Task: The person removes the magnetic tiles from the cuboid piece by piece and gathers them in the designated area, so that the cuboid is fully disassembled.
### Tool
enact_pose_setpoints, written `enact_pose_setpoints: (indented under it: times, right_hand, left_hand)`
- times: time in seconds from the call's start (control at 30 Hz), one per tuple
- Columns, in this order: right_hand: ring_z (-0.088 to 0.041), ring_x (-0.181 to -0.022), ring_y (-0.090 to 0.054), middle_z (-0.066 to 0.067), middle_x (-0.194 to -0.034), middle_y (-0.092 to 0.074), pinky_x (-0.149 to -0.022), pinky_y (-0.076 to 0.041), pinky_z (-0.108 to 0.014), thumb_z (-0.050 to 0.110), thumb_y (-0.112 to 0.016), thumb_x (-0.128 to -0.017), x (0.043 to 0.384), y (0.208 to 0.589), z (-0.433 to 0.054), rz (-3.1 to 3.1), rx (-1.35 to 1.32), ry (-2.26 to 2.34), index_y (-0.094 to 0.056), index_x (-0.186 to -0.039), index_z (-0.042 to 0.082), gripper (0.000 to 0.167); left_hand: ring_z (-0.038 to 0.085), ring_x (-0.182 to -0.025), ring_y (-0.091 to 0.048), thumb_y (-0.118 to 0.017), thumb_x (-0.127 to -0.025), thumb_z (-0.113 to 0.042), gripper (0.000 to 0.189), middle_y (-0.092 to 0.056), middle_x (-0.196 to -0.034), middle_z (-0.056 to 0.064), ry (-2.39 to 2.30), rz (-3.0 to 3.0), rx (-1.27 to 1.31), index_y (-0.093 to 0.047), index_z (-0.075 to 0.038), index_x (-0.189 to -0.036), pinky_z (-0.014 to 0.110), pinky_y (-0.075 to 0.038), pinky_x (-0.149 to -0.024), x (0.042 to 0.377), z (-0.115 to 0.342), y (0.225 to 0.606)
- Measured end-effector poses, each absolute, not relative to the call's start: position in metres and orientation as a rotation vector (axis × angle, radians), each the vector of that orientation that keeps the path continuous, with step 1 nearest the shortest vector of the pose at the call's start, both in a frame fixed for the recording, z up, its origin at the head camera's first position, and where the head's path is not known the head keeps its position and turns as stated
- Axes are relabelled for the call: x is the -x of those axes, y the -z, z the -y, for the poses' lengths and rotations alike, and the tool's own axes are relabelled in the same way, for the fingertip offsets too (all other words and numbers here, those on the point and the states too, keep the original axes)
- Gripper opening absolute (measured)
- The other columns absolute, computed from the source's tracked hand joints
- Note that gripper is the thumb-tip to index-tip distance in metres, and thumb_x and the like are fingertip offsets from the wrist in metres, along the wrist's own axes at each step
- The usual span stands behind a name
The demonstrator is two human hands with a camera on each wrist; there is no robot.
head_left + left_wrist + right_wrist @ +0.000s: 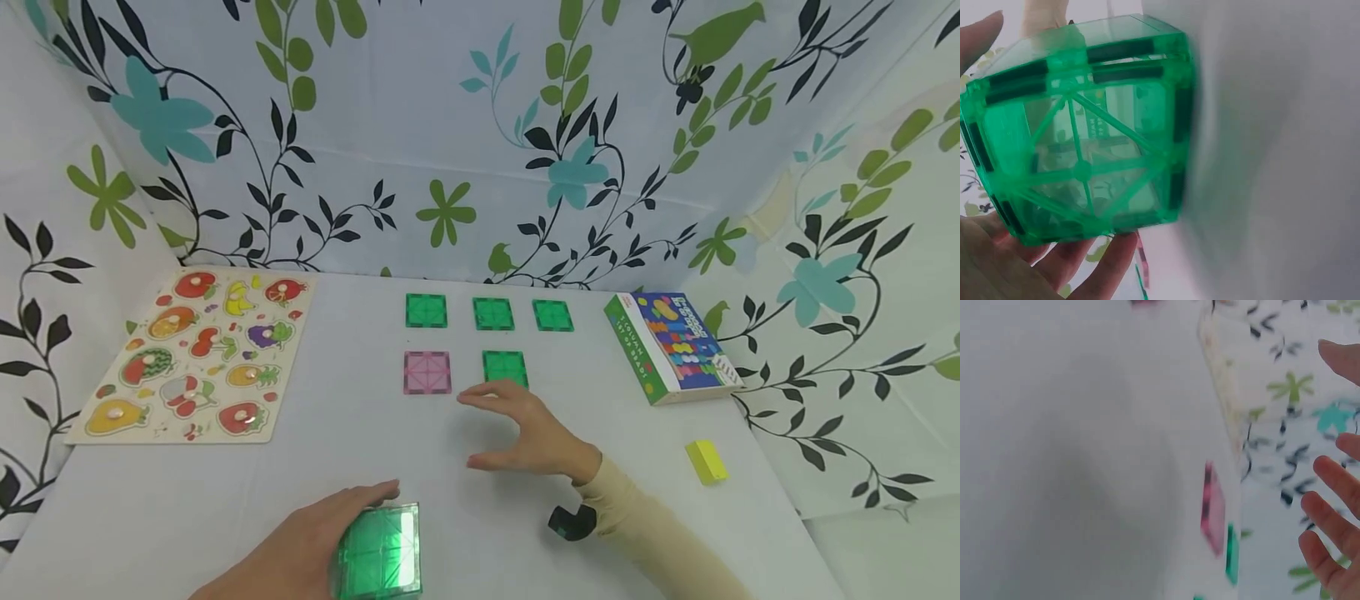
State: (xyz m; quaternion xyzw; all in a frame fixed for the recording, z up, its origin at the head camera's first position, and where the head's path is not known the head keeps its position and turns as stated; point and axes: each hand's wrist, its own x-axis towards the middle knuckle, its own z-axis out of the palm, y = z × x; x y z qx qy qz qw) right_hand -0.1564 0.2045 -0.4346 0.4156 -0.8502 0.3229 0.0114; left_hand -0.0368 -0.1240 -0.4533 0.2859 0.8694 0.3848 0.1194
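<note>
Gripping a green box (386, 552), the left hand (300, 537) lies near the tabletop's (202, 500) front edge; the right hand (536, 432) spreads beside a green tile (506, 365).

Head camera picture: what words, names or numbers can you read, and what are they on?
"BEADS", probably: green side of the blue, white and green cardboard box; other letters there are too small.
White title on its blue face: too blurred to read.
Green plastic squares, flat cream fruit board: no readable words.
</note>
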Motion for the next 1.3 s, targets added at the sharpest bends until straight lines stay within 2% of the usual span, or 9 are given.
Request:
enact_pose_setpoints:
  times: [0.13,0.27,0.4,0.47,0.63,1.0,1.3]
  right_hand:
    - [-0.013,-0.120,-0.056,0.000,-0.130,-0.060,-0.099,-0.050,-0.030,0.041,-0.093,-0.073,0.132,0.431,-0.181,2.548,-1.464,-0.970,-0.060,-0.144,0.016,0.082]
    - [-0.006,-0.111,-0.054,0.004,-0.124,-0.059,-0.093,-0.044,-0.015,0.050,-0.093,-0.068,0.109,0.433,-0.158,2.495,-1.605,-0.902,-0.059,-0.144,0.017,0.089]
    - [-0.002,-0.107,-0.052,0.008,-0.123,-0.056,-0.090,-0.036,-0.007,0.059,-0.092,-0.064,0.092,0.437,-0.141,2.488,-1.686,-0.759,-0.058,-0.145,0.019,0.097]
    - [-0.001,-0.102,-0.051,0.008,-0.121,-0.056,-0.086,-0.033,-0.006,0.062,-0.091,-0.062,0.086,0.439,-0.136,2.484,-1.691,-0.695,-0.058,-0.145,0.019,0.099]
    - [0.000,-0.096,-0.048,0.009,-0.118,-0.057,-0.077,-0.028,-0.007,0.067,-0.090,-0.060,0.081,0.442,-0.130,2.494,-1.638,-0.614,-0.062,-0.142,0.022,0.097]
    - [0.002,-0.095,-0.048,0.011,-0.113,-0.056,-0.074,-0.027,-0.007,0.071,-0.085,-0.061,0.078,0.441,-0.126,2.488,-1.581,-0.563,-0.067,-0.134,0.025,0.088]
    - [0.003,-0.086,-0.041,0.015,-0.099,-0.051,-0.074,-0.025,-0.007,0.072,-0.086,-0.059,0.078,0.442,-0.124,2.458,-1.559,-0.593,-0.070,-0.127,0.026,0.084]
  left_hand:
    - [0.008,-0.121,-0.062,-0.080,-0.062,-0.080,0.113,-0.058,-0.145,-0.014,-1.073,-2.595,-0.839,-0.033,-0.038,-0.156,0.032,-0.059,-0.092,0.037,0.129,0.459]
    - [0.006,-0.119,-0.062,-0.081,-0.064,-0.078,0.112,-0.058,-0.143,-0.016,-1.068,-2.630,-0.911,-0.037,-0.030,-0.156,0.032,-0.059,-0.091,0.036,0.134,0.465]
    - [0.000,-0.111,-0.060,-0.082,-0.066,-0.075,0.103,-0.058,-0.135,-0.021,-1.118,-2.570,-0.871,-0.038,-0.037,-0.150,0.027,-0.059,-0.086,0.036,0.135,0.469]
    - [-0.003,-0.107,-0.059,-0.082,-0.066,-0.075,0.097,-0.059,-0.130,-0.024,-1.143,-2.542,-0.849,-0.039,-0.042,-0.146,0.026,-0.059,-0.083,0.036,0.135,0.470]
    - [-0.004,-0.101,-0.060,-0.084,-0.066,-0.072,0.089,-0.061,-0.120,-0.025,-1.192,-2.572,-0.935,-0.045,-0.040,-0.139,0.026,-0.058,-0.079,0.035,0.134,0.473]
    - [-0.004,-0.101,-0.059,-0.082,-0.067,-0.073,0.088,-0.063,-0.117,-0.022,-1.181,-2.558,-0.934,-0.045,-0.039,-0.139,0.026,-0.058,-0.078,0.035,0.135,0.470]
    - [-0.004,-0.099,-0.059,-0.080,-0.065,-0.077,0.087,-0.062,-0.116,-0.024,-1.123,-2.566,-0.870,-0.048,-0.039,-0.136,0.026,-0.059,-0.079,0.036,0.133,0.465]
